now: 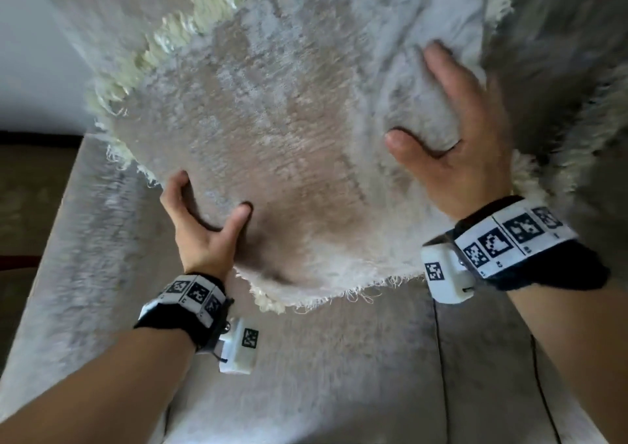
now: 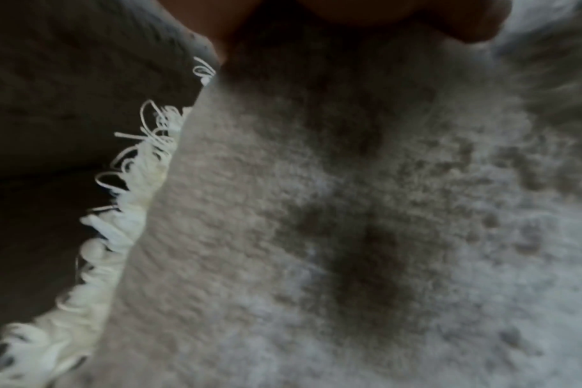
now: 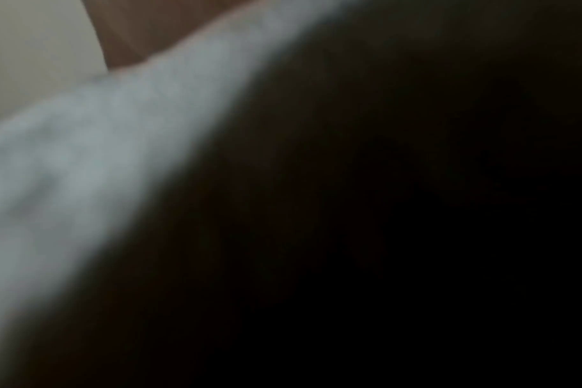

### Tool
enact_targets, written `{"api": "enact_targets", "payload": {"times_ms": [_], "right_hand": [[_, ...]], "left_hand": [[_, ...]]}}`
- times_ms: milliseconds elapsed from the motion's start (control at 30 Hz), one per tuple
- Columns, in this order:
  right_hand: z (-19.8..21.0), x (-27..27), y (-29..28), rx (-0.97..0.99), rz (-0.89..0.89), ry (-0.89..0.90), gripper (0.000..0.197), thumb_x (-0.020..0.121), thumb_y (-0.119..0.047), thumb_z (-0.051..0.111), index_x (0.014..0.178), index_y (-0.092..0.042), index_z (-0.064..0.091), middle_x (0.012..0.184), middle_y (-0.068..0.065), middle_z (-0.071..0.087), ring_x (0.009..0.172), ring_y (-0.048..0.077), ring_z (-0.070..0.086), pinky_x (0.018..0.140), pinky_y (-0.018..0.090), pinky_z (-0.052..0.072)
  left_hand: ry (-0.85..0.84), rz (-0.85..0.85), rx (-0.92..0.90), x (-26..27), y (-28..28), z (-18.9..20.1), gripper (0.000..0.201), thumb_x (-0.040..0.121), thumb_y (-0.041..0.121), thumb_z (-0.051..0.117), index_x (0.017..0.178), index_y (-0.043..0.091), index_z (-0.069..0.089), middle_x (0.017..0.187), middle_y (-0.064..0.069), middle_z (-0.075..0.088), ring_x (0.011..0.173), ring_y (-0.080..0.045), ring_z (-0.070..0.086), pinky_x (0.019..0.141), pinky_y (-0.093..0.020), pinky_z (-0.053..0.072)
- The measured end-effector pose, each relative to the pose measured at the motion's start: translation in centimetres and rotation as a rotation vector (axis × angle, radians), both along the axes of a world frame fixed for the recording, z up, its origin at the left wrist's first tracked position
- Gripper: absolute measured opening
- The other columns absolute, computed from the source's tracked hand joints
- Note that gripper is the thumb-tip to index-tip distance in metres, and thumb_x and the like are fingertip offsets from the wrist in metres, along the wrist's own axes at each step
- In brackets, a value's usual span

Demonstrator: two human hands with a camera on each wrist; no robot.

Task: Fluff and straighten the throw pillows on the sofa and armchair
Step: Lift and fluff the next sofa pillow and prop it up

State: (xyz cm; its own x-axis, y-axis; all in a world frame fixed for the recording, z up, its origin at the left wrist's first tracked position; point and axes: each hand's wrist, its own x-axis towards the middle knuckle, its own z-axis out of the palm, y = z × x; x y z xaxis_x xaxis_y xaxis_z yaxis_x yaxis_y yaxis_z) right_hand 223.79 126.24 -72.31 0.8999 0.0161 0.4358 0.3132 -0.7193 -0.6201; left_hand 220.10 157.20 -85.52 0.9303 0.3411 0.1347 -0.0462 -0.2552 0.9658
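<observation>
Fingers (image 1: pixel 176 185) of the left hand (image 1: pixel 200 236) curl around the near left edge of the throw pillow (image 1: pixel 289 137), and the thumb presses into its plush front, so this hand grips the pillow. The right hand (image 1: pixel 455 137) takes the right side of the same pillow: its thumb digs into the fabric and makes a fold, while the other fingers lie over the edge and partly sink out of sight, so it also holds the pillow. Both wrists wear a black band (image 1: pixel 190 307) with square printed markers and a small white camera box (image 1: pixel 238 348).

The pillow is pale grey, with a cream yarn fringe (image 1: pixel 163 35) along its edges. It is held above the sofa seat (image 1: pixel 339 375), against the backrest side, and its near fringe hangs just over the cushion. The left wrist view shows the plush face (image 2: pixel 316 236) and the fringe (image 2: pixel 117 223) very close. The right wrist view is mostly dark and blurred; only a pale strip of pillow fabric (image 3: pixel 83 157) shows there. A darker furry textile (image 1: pixel 577 69) lies at the far right, touching the pillow.
</observation>
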Motion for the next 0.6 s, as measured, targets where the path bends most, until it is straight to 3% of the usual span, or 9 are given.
{"api": "enact_targets", "payload": {"times_ms": [33, 100, 200, 300, 433, 500, 600], "right_hand": [[1.5, 0.7, 0.3, -0.048, 0.013, 0.054, 0.077, 0.084, -0.063, 0.07, 0.151, -0.036, 0.043, 0.148, 0.01, 0.049, 0.135, 0.024, 0.049, 0.111, 0.044, 0.043], [3.5, 1.7, 1.0, -0.136, 0.033, 0.143, 0.082, 0.078, -0.07, 0.068, 0.15, -0.05, 0.035, 0.142, 0.011, 0.049, 0.13, 0.031, 0.051, 0.106, 0.049, 0.045], [3.1, 2.1, 1.9, -0.164, 0.053, 0.136, 0.082, 0.077, -0.067, 0.07, 0.15, -0.049, 0.038, 0.127, 0.006, 0.044, 0.119, 0.034, 0.054, 0.102, 0.043, 0.047], [0.2, 2.5, 1.7, -0.134, 0.041, 0.153, 0.084, 0.078, -0.069, 0.067, 0.152, -0.04, 0.04, 0.134, 0.014, 0.047, 0.123, 0.024, 0.044, 0.098, 0.029, 0.038], [-3.3, 3.4, 0.7, -0.138, 0.015, 0.15, 0.083, 0.082, -0.073, 0.062, 0.153, -0.04, 0.036, 0.143, 0.016, 0.045, 0.125, 0.005, 0.035, 0.101, 0.027, 0.034], [-4.1, 3.9, 0.6, -0.154, 0.023, 0.155, 0.083, 0.082, -0.075, 0.059, 0.154, -0.043, 0.032, 0.143, 0.016, 0.045, 0.129, 0.014, 0.037, 0.103, 0.031, 0.035], [-4.6, 4.5, 0.5, -0.183, 0.035, 0.13, 0.085, 0.082, -0.076, 0.058, 0.155, -0.041, 0.031, 0.133, 0.019, 0.046, 0.116, 0.03, 0.05, 0.1, 0.043, 0.046]], "left_hand": [[0.016, 0.041, -0.037, -0.4, -0.4, -0.1, 0.079, 0.072, 0.042, 0.073, 0.132, 0.012, 0.032, 0.135, 0.001, 0.041, 0.124, 0.005, 0.048, 0.108, -0.02, 0.036], [0.095, 0.124, -0.057, -1.0, -1.3, -0.4, 0.07, 0.069, 0.052, 0.064, 0.117, 0.012, 0.033, 0.113, 0.002, 0.04, 0.097, -0.009, 0.046, 0.088, -0.022, 0.037], [0.189, 0.207, -0.082, -0.7, -2.0, -1.0, 0.077, 0.064, 0.061, 0.057, 0.116, 0.009, 0.036, 0.096, 0.004, 0.039, 0.087, -0.012, 0.038, 0.078, -0.018, 0.036], [0.172, 0.279, -0.149, 1.0, -2.3, -2.4, 0.067, 0.068, 0.06, 0.058, 0.11, 0.013, 0.035, 0.099, 0.0, 0.04, 0.091, -0.014, 0.04, 0.081, -0.008, 0.035], [0.171, 0.29, -0.162, 2.5, -2.7, -4.6, 0.061, 0.072, 0.059, 0.06, 0.108, 0.016, 0.034, 0.104, -0.007, 0.041, 0.095, -0.015, 0.043, 0.088, -0.02, 0.037], [0.158, 0.291, -0.185, 2.9, -2.9, -5.4, 0.06, 0.073, 0.057, 0.06, 0.108, 0.016, 0.034, 0.104, -0.006, 0.043, 0.094, -0.016, 0.045, 0.088, -0.017, 0.038], [0.179, 0.295, -0.171, 3.2, -2.8, -5.9, 0.059, 0.074, 0.059, 0.058, 0.108, 0.018, 0.032, 0.102, -0.004, 0.043, 0.09, -0.014, 0.045, 0.087, -0.019, 0.04]]}}
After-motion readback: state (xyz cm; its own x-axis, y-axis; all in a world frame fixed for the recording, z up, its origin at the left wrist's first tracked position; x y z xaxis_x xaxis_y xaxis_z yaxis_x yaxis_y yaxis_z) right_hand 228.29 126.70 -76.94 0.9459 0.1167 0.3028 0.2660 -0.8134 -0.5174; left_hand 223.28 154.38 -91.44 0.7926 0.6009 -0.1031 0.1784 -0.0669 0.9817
